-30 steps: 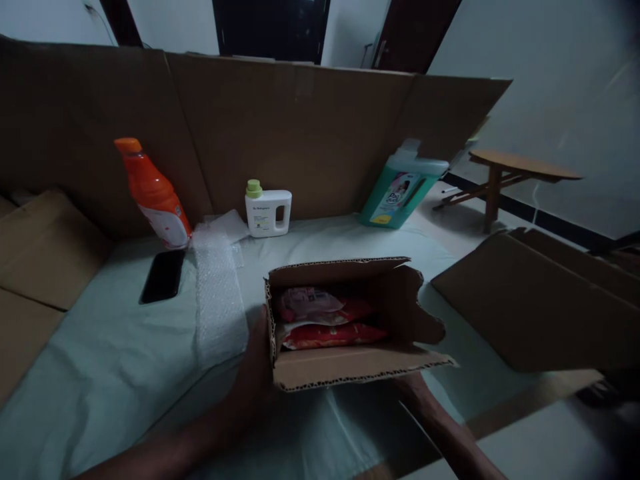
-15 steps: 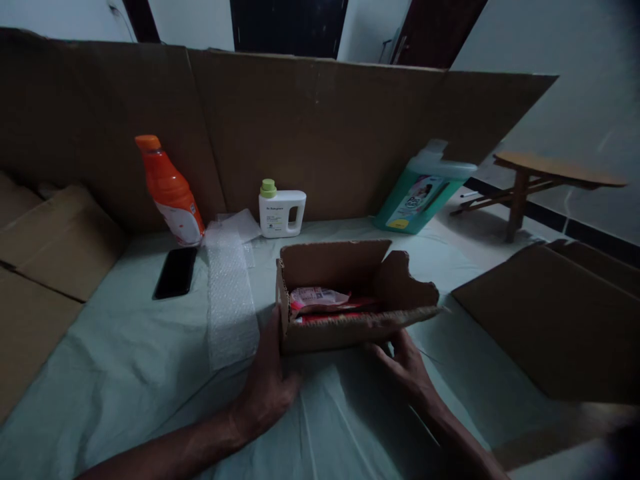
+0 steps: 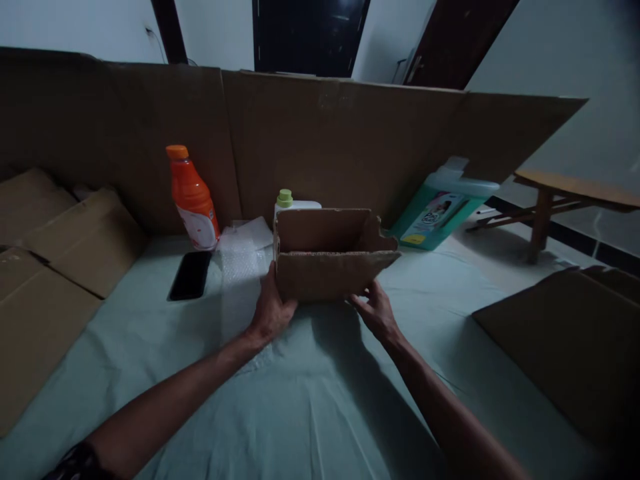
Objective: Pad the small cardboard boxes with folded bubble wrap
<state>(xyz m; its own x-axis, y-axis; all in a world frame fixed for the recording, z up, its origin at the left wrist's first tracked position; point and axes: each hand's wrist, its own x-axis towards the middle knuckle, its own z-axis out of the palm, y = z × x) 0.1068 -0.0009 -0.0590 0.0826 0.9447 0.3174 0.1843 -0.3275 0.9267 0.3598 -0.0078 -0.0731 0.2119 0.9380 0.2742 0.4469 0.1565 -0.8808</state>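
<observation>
A small open cardboard box (image 3: 327, 267) stands on the pale green sheet (image 3: 310, 400) in the middle of the view. My left hand (image 3: 270, 310) grips its lower left corner, fingers wrapped round the edge. My right hand (image 3: 375, 310) holds the box's lower right front edge with curled fingers. The box's contents are hidden behind its front wall from this angle. A white jug with a green cap (image 3: 287, 200) shows just behind the box.
An orange bottle (image 3: 193, 200), a black phone (image 3: 190, 275) and a strip of bubble wrap (image 3: 240, 267) lie left of the box. A teal jug (image 3: 440, 207) leans at the back right. Cardboard sheets (image 3: 330, 133) wall the back; a flat piece (image 3: 575, 340) lies right.
Both hands have pushed the box away from me, toward the back cardboard wall. The red packets inside are no longer visible. My arms are stretched farther out.
</observation>
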